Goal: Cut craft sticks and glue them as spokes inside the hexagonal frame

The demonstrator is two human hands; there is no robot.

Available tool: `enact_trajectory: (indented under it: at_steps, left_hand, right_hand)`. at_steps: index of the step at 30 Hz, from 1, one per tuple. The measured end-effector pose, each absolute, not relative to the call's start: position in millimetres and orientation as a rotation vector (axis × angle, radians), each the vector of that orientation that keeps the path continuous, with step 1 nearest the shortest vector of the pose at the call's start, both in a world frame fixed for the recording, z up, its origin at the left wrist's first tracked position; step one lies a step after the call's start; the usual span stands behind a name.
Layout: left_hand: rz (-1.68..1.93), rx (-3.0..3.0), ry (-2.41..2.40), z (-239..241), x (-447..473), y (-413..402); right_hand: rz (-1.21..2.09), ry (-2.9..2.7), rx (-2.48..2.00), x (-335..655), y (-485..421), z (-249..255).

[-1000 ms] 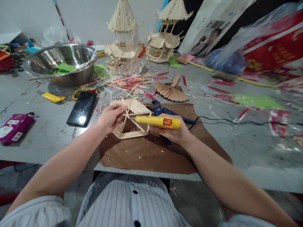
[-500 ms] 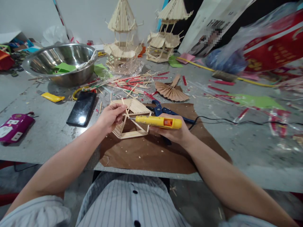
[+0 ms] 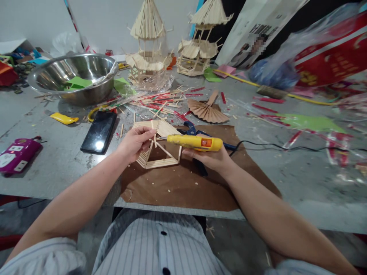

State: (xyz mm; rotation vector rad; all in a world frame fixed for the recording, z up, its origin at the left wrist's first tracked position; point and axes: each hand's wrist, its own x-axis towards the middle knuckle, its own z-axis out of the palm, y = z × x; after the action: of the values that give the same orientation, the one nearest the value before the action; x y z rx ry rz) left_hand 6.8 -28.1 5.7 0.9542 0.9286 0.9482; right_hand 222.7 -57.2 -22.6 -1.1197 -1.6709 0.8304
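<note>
My left hand (image 3: pixel 137 142) pinches a short thin wooden stick (image 3: pixel 155 142) between thumb and fingertips. My right hand (image 3: pixel 209 156) grips a yellow utility knife (image 3: pixel 187 141) with an orange slider, its blade pointing left. The blade tip is right by the stick; whether they touch I cannot tell. Under both hands lies a many-sided frame of wooden sticks (image 3: pixel 162 164), partly covered with rows of sticks and partly open. Behind my right hand rests a blue glue gun (image 3: pixel 191 129), partly hidden, with a black cord (image 3: pixel 258 143).
Brown paper (image 3: pixel 183 194) lies beneath the frame. Leftward are a black phone (image 3: pixel 99 131), another yellow cutter (image 3: pixel 64 118), a purple power strip (image 3: pixel 19 154) and a steel bowl (image 3: pixel 86 95). Two stick pagodas (image 3: pixel 147 28) stand behind loose sticks (image 3: pixel 155 100) and a folded paper fan (image 3: pixel 208 110).
The knife has shifted slightly up and to the right with my right hand. The stick in my left hand has turned more upright. Other things stay put.
</note>
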Motion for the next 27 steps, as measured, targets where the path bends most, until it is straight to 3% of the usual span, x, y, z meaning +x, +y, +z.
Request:
enact_trajectory:
  at_steps: [27]
  left_hand:
    - [0.828, 1.290, 0.991, 1.1, 9.6, -32.8]
  right_hand:
    - [0.882, -1.465, -1.181, 229.6, -48.8, -17.9]
